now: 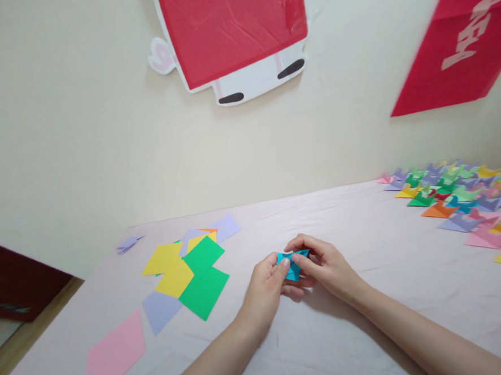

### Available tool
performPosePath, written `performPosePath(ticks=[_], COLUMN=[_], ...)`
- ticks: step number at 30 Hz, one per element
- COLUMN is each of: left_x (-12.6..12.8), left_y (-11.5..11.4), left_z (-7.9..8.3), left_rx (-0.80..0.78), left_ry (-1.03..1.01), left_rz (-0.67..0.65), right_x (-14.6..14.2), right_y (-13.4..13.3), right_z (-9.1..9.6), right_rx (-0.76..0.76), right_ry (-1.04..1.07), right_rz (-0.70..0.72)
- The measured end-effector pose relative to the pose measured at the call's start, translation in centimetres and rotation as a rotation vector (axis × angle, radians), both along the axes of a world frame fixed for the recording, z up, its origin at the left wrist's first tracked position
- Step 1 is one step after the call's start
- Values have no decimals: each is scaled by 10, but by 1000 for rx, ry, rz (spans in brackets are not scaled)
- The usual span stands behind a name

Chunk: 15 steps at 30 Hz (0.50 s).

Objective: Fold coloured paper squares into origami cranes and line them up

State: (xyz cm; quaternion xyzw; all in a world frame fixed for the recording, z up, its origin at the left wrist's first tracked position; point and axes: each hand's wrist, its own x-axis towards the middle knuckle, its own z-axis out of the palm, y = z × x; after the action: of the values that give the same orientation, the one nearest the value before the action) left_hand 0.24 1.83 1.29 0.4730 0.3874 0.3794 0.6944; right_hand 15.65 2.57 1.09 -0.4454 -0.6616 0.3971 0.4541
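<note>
A small folded piece of blue paper [292, 265] is held between both my hands just above the pale table [369, 327]. My left hand [267, 282] pinches its left side with thumb and fingers. On its right side, my right hand [323, 262] grips it with the fingertips over the top edge. Most of the paper is covered by my fingers.
Flat coloured paper squares lie to the left: green [204, 276], yellow [170, 269], lilac [160, 310], pink [114, 354]. A small lilac folded piece [128, 243] sits near the wall. Several finished folded shapes [463, 203] crowd the far right. Red wall decorations [232, 30] hang above.
</note>
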Motion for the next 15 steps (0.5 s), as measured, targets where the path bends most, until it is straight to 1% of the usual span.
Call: performPosePath(ticks=[3, 6, 10, 15], left_x=[1, 2, 2, 2], left_y=[-3, -5, -5, -4], left_z=[-1, -1, -2, -2], left_rx=[25, 68, 63, 24], left_ry=[30, 58, 66, 85], left_rz=[60, 109, 110, 123], right_x=[1, 0, -1, -1], right_y=[0, 0, -1, -2], right_z=[2, 3, 1, 1], right_rx=[-59, -64, -39, -60], right_ry=[12, -13, -39, -36], right_rz=[-61, -77, -70, -68])
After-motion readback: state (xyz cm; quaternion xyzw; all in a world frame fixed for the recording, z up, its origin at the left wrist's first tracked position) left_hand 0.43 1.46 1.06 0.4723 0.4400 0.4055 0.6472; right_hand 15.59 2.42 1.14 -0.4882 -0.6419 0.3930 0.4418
